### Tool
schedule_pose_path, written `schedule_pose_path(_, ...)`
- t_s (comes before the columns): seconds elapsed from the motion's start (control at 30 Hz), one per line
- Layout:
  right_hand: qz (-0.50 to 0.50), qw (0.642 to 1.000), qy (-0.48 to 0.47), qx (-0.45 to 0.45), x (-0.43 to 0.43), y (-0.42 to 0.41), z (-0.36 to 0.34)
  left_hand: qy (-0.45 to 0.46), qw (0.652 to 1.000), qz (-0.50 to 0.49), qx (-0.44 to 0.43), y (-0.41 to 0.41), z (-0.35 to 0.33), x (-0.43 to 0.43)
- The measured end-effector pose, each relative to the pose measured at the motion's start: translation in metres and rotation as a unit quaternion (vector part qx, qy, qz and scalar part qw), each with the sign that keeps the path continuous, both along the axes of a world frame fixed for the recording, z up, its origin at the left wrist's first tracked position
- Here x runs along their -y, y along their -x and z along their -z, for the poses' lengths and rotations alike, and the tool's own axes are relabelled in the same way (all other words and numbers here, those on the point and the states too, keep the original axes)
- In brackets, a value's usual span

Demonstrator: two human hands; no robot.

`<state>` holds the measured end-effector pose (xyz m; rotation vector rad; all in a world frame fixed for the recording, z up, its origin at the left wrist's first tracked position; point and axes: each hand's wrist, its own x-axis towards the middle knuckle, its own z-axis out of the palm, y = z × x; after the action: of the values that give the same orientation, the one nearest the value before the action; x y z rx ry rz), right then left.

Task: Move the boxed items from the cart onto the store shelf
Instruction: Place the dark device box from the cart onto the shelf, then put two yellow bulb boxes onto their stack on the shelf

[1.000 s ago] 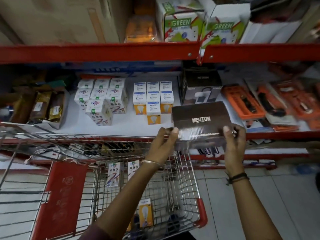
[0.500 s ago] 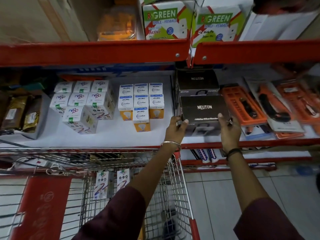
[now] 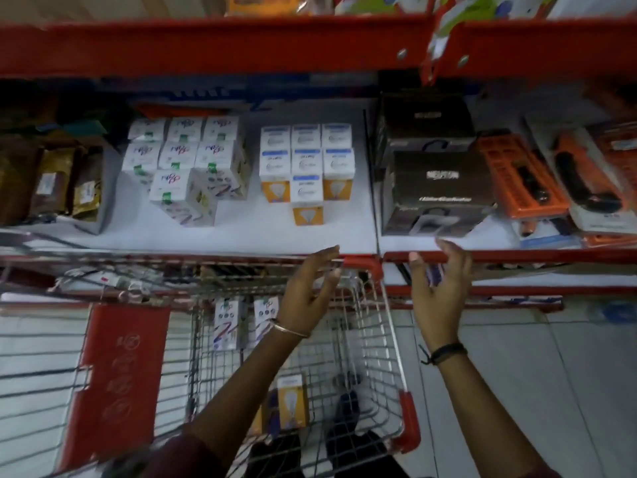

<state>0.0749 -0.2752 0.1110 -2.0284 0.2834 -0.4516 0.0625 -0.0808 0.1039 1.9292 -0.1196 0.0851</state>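
Observation:
A dark brown box [image 3: 439, 193] stands on the white store shelf [image 3: 241, 232], in front of a second dark box [image 3: 425, 127]. Both my hands hang free just below the shelf's red front edge. My left hand [image 3: 308, 291] is open, fingers apart, over the wire cart [image 3: 362, 346]. My right hand [image 3: 439, 288] is open too, a little below the dark box and not touching it. Inside the cart lie an orange-and-white bulb box [image 3: 291, 401] and two white boxes [image 3: 244, 322] against its far wall.
White patterned boxes [image 3: 184, 160] and blue-orange bulb boxes [image 3: 306, 167] stand in groups on the shelf's left half. Orange blister packs [image 3: 524, 174] fill the right side, brown packets [image 3: 55, 184] the far left. A red upper shelf beam [image 3: 206, 46] runs overhead.
The dark box went from my hands onto the shelf in front of the other dark box. Both hands let go and drew back below the shelf edge.

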Motion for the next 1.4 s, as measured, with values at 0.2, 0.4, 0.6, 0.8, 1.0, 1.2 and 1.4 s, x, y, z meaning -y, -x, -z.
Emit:
schedule_pose_path(0.2,-0.232,0.953,0.025,-0.194,-0.086,0.076,0.076,-0.16,0.972,-0.039,-0.165,0.085,0.099,-0.098)
schedule_pose_path(0.4,-0.414,0.782,0.136,-0.445,-0.139,0.101,0.157,-0.328,0.854,0.092,-0.392,0.154,0.194,-0.152)
schedule_pose_path(0.6,-0.464,0.668,0.234,-0.532,-0.154,0.113,0.22,-0.376,0.779,0.191,-0.465,0.166,0.247,-0.162)
schedule_pose_path(0.8,-0.469,0.651,0.249,-0.542,-0.16,0.115,0.231,-0.343,0.796,0.215,-0.451,0.158,0.251,-0.172)
schedule_pose_path(1.0,-0.478,0.665,0.24,-0.521,-0.16,0.108,0.219,-0.254,0.807,0.224,-0.485,0.133,0.227,-0.188)
schedule_pose_path(1.2,-0.467,0.715,0.25,-0.457,-0.153,0.099,0.174,-0.28,0.844,0.239,-0.39,0.119,0.178,-0.187)
schedule_pose_path(1.4,-0.423,0.767,0.277,-0.396,-0.135,0.087,0.101,-0.358,0.867,0.201,-0.284,0.099,0.101,-0.173)
